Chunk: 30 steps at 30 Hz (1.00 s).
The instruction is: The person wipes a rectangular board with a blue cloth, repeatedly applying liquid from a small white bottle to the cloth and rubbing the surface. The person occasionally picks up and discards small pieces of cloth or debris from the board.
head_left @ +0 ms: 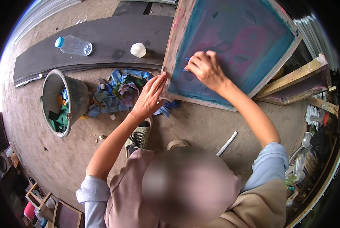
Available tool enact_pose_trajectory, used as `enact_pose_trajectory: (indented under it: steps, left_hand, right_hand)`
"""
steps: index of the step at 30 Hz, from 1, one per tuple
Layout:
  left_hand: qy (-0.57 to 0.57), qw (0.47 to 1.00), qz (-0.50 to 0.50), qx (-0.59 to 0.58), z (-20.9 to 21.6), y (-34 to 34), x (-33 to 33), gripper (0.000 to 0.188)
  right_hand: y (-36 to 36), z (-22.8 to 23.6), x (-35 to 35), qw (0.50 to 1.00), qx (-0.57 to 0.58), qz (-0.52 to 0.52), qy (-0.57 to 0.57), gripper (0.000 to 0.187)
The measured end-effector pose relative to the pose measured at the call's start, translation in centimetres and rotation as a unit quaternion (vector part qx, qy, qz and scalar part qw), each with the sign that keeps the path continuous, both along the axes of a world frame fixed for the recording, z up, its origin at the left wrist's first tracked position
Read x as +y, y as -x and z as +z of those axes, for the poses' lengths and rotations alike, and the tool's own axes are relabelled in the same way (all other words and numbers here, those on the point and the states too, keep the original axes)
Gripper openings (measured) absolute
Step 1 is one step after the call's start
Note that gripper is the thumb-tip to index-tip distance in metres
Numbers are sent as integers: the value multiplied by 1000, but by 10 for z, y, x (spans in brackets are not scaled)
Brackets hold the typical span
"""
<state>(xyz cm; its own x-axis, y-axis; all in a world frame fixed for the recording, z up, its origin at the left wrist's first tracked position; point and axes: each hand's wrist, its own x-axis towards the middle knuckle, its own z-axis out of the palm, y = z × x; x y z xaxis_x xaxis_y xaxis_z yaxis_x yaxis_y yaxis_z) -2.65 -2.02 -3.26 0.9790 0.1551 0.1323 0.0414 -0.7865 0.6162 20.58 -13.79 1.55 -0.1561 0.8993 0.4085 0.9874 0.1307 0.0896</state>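
Observation:
A wooden-framed printing screen with blue-green and pinkish mesh leans in front of me. My left hand has its fingers stretched out, the tips resting against the left side of the wooden frame. Over the lower left of the mesh, my right hand is closed in a pinch. Small bits of something blue poke out beside its fingers; most of it is hidden, so its kind does not show. Crumpled blue and green cloth scraps lie on the floor near my left hand.
A grey bucket tilts at the left with cloth inside. On a dark board are a clear bottle with a blue cap and a white bottle. More wooden frames lean at the right. A white strip lies on the concrete.

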Motion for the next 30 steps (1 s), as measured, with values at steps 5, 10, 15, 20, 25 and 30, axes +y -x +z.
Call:
enact_pose_trajectory:
  steps: [5, 10, 15, 20, 25, 30]
  left_hand:
    - [0, 1000, -7, 9, 0, 5, 4, 91]
    - [-9, 1000, -16, 13, 1, 6, 7, 92]
    - [-8, 1000, -16, 2, -4, 3, 6, 93]
    - [-9, 1000, -1, -8, -5, 2, 3, 95]
    - [-12, 1000, -11, -12, -6, -1, 3, 93]
    - [-18, 1000, -8, -2, -4, -1, 2, 94]
  right_hand:
    - [12, 16, 8, 979, 75, -169, -88, 16]
    - [12, 21, 10, 974, 42, -195, -106, 15]
    - [17, -20, -21, 999, -32, 9, 11, 7]
    - [-4, 19, 7, 953, 125, -248, -118, 5]
    - [10, -20, -27, 998, 8, -54, -14, 6]
    - [4, -5, -24, 977, 64, -175, -107, 8]
